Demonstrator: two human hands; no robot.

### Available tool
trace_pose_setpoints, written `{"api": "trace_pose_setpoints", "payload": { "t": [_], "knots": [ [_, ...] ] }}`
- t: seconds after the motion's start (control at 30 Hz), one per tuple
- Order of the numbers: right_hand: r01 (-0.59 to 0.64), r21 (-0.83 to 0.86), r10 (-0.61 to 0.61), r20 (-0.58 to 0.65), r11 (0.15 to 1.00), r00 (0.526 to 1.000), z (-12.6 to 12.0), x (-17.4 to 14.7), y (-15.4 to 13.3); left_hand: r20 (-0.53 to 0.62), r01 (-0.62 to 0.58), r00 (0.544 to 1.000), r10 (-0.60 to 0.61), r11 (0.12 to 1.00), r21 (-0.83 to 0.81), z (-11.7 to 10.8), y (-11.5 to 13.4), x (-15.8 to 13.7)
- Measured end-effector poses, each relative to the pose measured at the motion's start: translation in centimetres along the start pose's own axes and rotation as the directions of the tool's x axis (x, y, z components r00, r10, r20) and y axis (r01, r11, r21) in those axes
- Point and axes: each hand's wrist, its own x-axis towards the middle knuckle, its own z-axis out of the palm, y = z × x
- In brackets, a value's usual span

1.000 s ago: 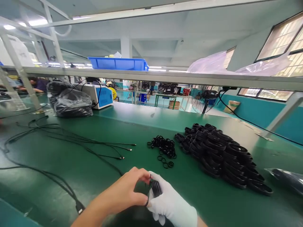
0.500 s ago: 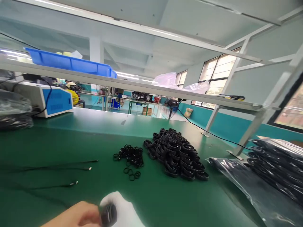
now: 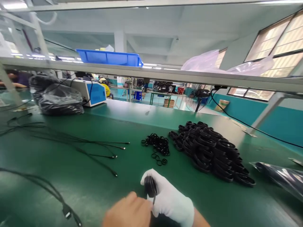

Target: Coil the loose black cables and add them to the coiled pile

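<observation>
My right hand (image 3: 171,198), in a white glove, is wrapped around a coiled black cable (image 3: 150,186) near the bottom middle. Bare and somewhat blurred, my left hand (image 3: 129,210) is curled closed right beside the coil. A short strand of the cable runs to its fingertips. Just beyond the hands lie several small black rings (image 3: 159,161) and a heap of more such rings (image 3: 157,143). To the right is a large pile of coiled black cables (image 3: 208,149).
Loose black cables (image 3: 90,154) stretch across the left of the green table (image 3: 132,126). Bagged dark goods (image 3: 60,99) and a blue-and-white machine (image 3: 96,93) stand at the back left. A shelf (image 3: 161,72) bearing a blue bin (image 3: 109,58) crosses above. A plastic bag (image 3: 279,176) lies right.
The view has swung left, bringing more loose cables into sight. Both hands now show further up in the picture, still together at the coil, and more of the gloved hand is visible.
</observation>
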Motion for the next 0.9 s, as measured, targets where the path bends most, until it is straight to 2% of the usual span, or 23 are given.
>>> {"api": "trace_pose_setpoints", "payload": {
  "t": [0.1, 0.17, 0.2, 0.27, 0.33, 0.43, 0.57, 0.63, 0.7, 0.77, 0.83, 0.9],
  "knots": [
    [0.014, 0.15, -0.039, 0.165, 0.989, 0.986, 0.1, -0.6, 0.2, 0.193, 0.195, 0.968, -0.162, 0.966, -0.168, -0.5, -0.8, 0.7],
    [0.042, 0.32, -0.125, 0.242, 0.947, 0.962, 0.3, -0.4, 0.9, 0.323, 0.289, 0.933, -0.161, 0.869, -0.401, -1.4, -1.6, 1.4],
    [0.061, 0.395, -0.179, 0.27, 0.917, 0.946, 0.4, -0.2, 1.3, 0.345, 0.313, 0.929, -0.137, 0.788, -0.529, -1.8, -1.8, 1.6],
    [0.079, 0.498, -0.263, 0.312, 0.864, 0.913, 0.3, 0.3, 2.1, 0.296, 0.316, 0.945, -0.135, 0.602, -0.733, -2.3, -1.9, 1.8],
    [0.071, 0.539, -0.298, 0.347, 0.84, 0.889, 0.2, 0.7, 2.8, 0.186, 0.255, 0.965, -0.187, 0.478, -0.84, -2.2, -1.7, 1.9],
    [0.061, 0.552, -0.301, 0.356, 0.832, 0.884, 0.1, 0.9, 3.3, 0.092, 0.188, 0.965, -0.246, 0.399, -0.898, -1.0, -1.0, 2.1],
    [0.072, 0.53, -0.274, 0.312, 0.845, 0.91, 0.4, 0.7, 3.4, 0.09, 0.193, 0.939, -0.332, 0.291, -0.937, 1.1, -0.7, 2.7],
    [0.077, 0.524, -0.256, 0.279, 0.848, 0.925, 0.4, 0.6, 3.4, 0.068, 0.179, 0.93, -0.362, 0.283, -0.942, 1.4, -0.8, 2.8],
    [0.075, 0.519, -0.236, 0.251, 0.851, 0.939, 0.2, 0.6, 3.2, 0.05, 0.174, 0.931, -0.361, 0.319, -0.931, 1.0, -1.0, 2.7],
    [0.051, 0.519, -0.211, 0.253, 0.853, 0.944, 0.0, 0.6, 3.0, 0.021, 0.196, 0.926, -0.376, 0.435, -0.879, 0.1, -1.3, 2.4],
    [0.0, 0.519, -0.179, 0.295, 0.855, 0.939, -0.1, 0.7, 2.9, -0.036, 0.21, 0.929, -0.368, 0.606, -0.767, -1.0, -1.5, 2.2],
    [-0.063, 0.524, -0.149, 0.353, 0.849, 0.924, 0.0, 0.8, 3.0, -0.066, 0.164, 0.961, -0.269, 0.743, -0.649, -1.9, -1.4, 2.3]
  ]
}}
